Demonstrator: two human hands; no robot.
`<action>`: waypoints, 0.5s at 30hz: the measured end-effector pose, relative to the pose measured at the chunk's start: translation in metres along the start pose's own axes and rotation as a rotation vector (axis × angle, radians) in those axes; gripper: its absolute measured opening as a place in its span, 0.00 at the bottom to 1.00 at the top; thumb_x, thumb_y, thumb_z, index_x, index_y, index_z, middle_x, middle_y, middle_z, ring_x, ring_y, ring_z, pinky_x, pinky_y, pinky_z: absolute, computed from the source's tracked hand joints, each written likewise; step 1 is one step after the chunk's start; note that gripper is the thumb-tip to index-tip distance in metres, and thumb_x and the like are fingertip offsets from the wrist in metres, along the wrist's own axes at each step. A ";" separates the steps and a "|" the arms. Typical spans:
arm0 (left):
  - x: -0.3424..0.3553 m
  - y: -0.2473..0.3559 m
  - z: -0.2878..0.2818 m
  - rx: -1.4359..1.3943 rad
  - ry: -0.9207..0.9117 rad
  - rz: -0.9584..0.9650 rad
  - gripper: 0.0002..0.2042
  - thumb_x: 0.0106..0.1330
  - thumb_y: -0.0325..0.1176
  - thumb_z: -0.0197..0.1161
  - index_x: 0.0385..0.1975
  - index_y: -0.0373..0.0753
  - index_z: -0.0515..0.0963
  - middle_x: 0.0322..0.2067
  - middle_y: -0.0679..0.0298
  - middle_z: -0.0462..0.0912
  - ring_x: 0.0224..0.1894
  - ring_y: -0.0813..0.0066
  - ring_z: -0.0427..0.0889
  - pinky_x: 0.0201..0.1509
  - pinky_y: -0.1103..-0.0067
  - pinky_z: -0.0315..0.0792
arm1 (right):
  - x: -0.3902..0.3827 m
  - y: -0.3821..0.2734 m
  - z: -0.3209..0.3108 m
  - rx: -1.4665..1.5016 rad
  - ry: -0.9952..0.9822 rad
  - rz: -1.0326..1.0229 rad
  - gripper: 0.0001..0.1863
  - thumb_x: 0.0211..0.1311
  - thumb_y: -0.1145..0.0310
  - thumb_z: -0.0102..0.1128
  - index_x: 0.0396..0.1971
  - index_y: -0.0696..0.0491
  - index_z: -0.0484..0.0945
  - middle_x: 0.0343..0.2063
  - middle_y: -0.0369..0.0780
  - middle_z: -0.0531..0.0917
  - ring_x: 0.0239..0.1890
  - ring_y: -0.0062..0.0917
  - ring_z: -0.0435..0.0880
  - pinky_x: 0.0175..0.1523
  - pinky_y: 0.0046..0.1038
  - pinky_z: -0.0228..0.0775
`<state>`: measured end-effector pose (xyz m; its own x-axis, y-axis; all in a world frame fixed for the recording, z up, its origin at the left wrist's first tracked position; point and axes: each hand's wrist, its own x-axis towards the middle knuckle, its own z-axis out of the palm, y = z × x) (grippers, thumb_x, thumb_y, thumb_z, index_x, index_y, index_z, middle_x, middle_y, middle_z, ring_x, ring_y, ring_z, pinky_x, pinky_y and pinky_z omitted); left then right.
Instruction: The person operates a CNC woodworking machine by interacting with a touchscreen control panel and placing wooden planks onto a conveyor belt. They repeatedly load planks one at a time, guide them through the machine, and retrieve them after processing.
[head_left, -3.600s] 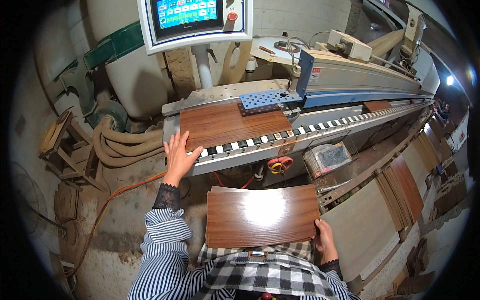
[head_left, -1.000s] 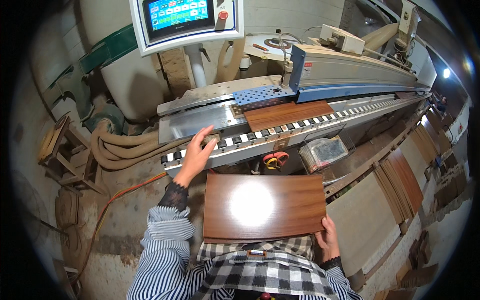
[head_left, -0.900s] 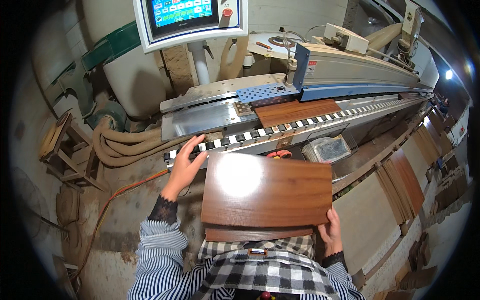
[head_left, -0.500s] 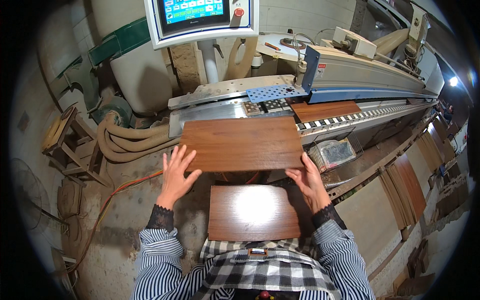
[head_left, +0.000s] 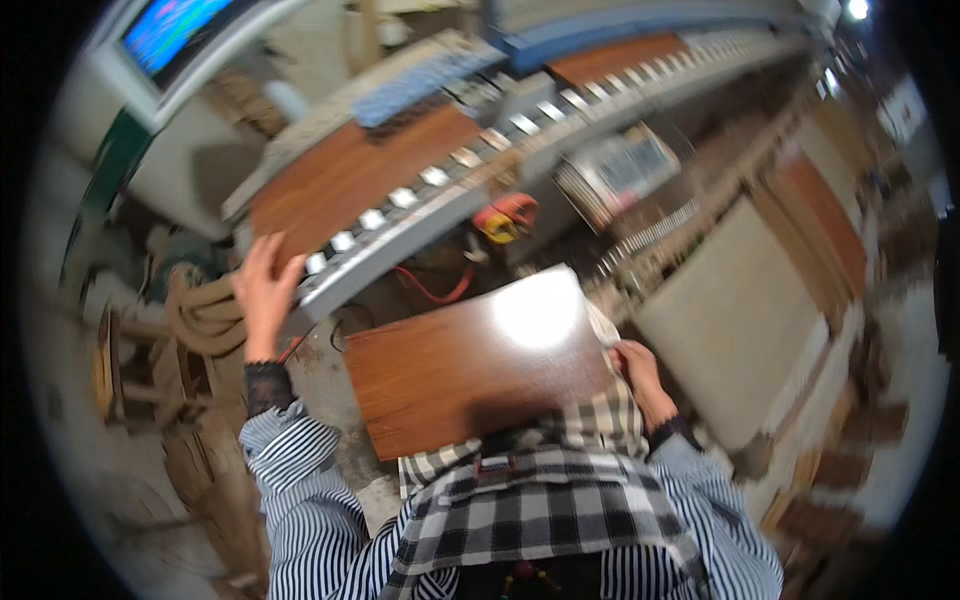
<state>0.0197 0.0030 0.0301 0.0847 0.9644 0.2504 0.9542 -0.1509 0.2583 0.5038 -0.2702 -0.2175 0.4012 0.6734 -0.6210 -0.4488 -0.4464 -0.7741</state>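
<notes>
While the whole view is motion-blurred, the main items can be placed relative to the edge-banding machine (head_left: pixel 480 170) that runs diagonally from lower left to upper right. Left hand (head_left: pixel 265 290): fingers spread and extended, pressed flat at the machine's near left end, touching the corner of the brown wood-grain panel on the machine bed (head_left: pixel 360 180); it grips nothing. Right hand (head_left: pixel 640 365): fingers curled around the right edge of a second wood-grain panel (head_left: pixel 475 365), which lies in front of the machine, level with the person's chest and above a checked cloth (head_left: pixel 530 490) — a bright reflection sits near its far right corner. A third brown panel (head_left: pixel 625 55) lies further along the machine bed, toward the upper right.

Signs and labels: a control screen (head_left: pixel 170 30) with a blue-green display in a pale frame stands above the machine's left end; no package is legible.

Surroundings: a red and yellow fitting (head_left: pixel 505 215) hangs below the machine's front rail, with a red cable (head_left: pixel 430 290) beside it. Pale flexible hoses (head_left: pixel 200 315) lie left of the machine, just beyond the left hand. Right of the machine, stacked grey and brown boards (head_left: pixel 760 270) lean side by side — they border the person's right arm.
</notes>
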 end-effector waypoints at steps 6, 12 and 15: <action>-0.009 -0.044 0.015 -0.074 0.069 0.079 0.27 0.70 0.43 0.56 0.67 0.44 0.64 0.67 0.54 0.63 0.68 0.56 0.61 0.70 0.67 0.55 | 0.072 0.069 -0.004 0.102 0.280 0.283 0.15 0.71 0.57 0.48 0.52 0.44 0.75 0.30 0.32 0.76 0.26 0.16 0.72 0.20 0.21 0.62; -0.005 -0.045 0.012 -0.188 0.060 0.066 0.25 0.72 0.41 0.53 0.68 0.42 0.63 0.68 0.55 0.61 0.70 0.59 0.58 0.71 0.68 0.52 | 0.138 0.084 -0.011 0.262 0.087 0.454 0.28 0.69 0.35 0.38 0.37 0.45 0.75 0.21 0.29 0.73 0.21 0.20 0.62 0.36 0.35 0.67; -0.008 -0.041 0.008 -0.140 0.046 0.067 0.25 0.73 0.40 0.52 0.68 0.42 0.62 0.68 0.56 0.60 0.70 0.59 0.58 0.71 0.68 0.52 | 0.157 0.085 -0.012 0.304 -0.021 0.409 0.26 0.67 0.34 0.41 0.28 0.42 0.73 0.15 0.28 0.70 0.18 0.19 0.64 0.29 0.30 0.65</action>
<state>-0.0175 0.0029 0.0103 0.1309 0.9405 0.3134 0.8973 -0.2468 0.3660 0.5378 -0.2093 -0.3817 0.1293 0.4919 -0.8610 -0.7790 -0.4869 -0.3951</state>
